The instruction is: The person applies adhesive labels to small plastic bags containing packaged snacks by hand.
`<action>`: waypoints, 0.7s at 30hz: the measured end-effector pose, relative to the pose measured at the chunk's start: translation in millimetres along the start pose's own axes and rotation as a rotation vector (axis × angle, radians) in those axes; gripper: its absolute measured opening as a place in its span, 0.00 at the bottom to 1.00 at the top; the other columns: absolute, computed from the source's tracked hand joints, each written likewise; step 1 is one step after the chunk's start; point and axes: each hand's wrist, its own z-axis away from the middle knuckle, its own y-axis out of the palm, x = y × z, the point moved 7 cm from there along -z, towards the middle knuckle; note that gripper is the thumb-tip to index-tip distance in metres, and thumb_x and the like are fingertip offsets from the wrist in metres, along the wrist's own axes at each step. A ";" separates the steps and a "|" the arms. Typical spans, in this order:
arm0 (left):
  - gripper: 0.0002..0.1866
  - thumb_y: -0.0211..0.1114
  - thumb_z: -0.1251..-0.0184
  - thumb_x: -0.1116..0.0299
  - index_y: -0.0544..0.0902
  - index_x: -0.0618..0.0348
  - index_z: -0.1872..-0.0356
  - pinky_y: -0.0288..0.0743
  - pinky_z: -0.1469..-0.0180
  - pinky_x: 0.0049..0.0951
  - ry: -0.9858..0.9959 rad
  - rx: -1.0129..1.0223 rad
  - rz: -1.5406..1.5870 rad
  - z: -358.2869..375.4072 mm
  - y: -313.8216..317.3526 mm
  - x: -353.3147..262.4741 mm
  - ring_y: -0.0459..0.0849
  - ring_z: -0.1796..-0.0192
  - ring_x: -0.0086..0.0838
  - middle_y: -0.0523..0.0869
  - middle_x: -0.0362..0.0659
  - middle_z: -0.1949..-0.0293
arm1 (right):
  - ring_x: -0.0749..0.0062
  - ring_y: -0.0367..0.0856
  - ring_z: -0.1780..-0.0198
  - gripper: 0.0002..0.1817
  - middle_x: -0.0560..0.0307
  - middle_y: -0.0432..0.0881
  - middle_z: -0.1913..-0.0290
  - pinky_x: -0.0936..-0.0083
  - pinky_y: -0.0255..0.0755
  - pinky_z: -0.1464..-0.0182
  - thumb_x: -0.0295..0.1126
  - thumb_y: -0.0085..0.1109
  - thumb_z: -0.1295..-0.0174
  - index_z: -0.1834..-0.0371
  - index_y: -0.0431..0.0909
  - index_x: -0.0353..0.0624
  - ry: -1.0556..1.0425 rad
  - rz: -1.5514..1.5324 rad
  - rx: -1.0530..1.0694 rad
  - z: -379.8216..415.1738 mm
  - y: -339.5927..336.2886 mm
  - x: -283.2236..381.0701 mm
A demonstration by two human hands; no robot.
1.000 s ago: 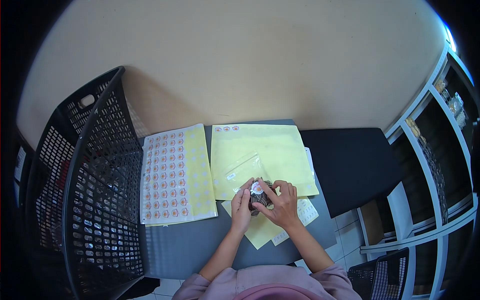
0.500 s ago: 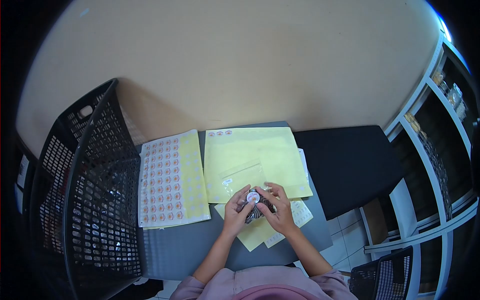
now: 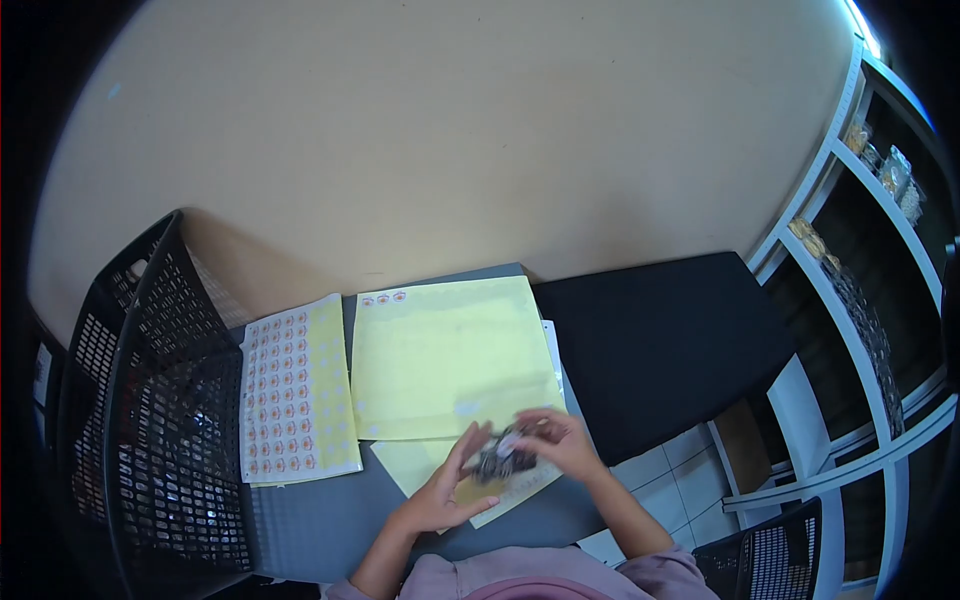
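Between my hands is a small clear packet [image 3: 492, 464] with dark, striped contents and a pale round label, blurred by motion. My right hand [image 3: 562, 443] pinches the packet near its label from the right. On the left side my left hand [image 3: 446, 492] has its fingers and thumb spread around the packet; contact there is unclear. Beneath them lie smaller yellow sheets [image 3: 403, 464] and the lower edge of a large yellow sheet [image 3: 450, 350], which has a few stickers at its top left corner.
A sheet of round-motif stickers [image 3: 280, 400] lies on the grey table [image 3: 310, 530]. At the left stands a tall black basket [image 3: 180, 420]. A black surface [image 3: 660, 340] adjoins the table on the right, with a white shelf rack [image 3: 845, 155] beyond.
The view has shifted, so the table appears further left and lower. My left hand has spread its fingers, and the packet has turned and blurred between my hands.
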 end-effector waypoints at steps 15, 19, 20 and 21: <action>0.28 0.51 0.46 0.81 0.58 0.61 0.41 0.62 0.46 0.30 -0.075 -1.361 -0.613 186.2 -39.4 24.7 0.66 0.44 0.34 0.63 0.48 0.42 | 0.74 0.73 0.51 0.16 0.54 0.75 0.54 0.82 0.65 0.49 0.23 0.54 0.44 0.51 0.70 0.34 -0.153 0.104 -0.472 -200.6 -253.0 -74.0; 0.23 0.49 0.43 0.82 0.61 0.63 0.44 0.63 0.50 0.27 0.049 -1.632 -0.610 223.5 -41.3 40.9 0.69 0.50 0.31 0.68 0.48 0.49 | 0.72 0.70 0.47 0.17 0.53 0.73 0.51 0.79 0.63 0.46 0.21 0.48 0.42 0.48 0.67 0.35 -0.159 0.057 -0.403 -239.3 -239.5 -74.5; 0.23 0.49 0.43 0.82 0.61 0.63 0.44 0.63 0.50 0.27 0.048 -1.642 -0.614 224.3 -41.0 45.3 0.69 0.50 0.31 0.68 0.48 0.49 | 0.72 0.70 0.48 0.17 0.53 0.73 0.51 0.79 0.63 0.46 0.21 0.47 0.42 0.48 0.67 0.35 -0.156 0.042 -0.395 -247.3 -238.7 -76.3; 0.23 0.49 0.44 0.82 0.61 0.63 0.45 0.64 0.52 0.26 -0.027 -1.664 -0.677 216.3 -38.6 41.5 0.70 0.52 0.30 0.69 0.48 0.50 | 0.72 0.70 0.48 0.17 0.53 0.73 0.51 0.79 0.63 0.46 0.21 0.47 0.42 0.48 0.67 0.35 -0.153 0.039 -0.387 -251.9 -235.7 -74.5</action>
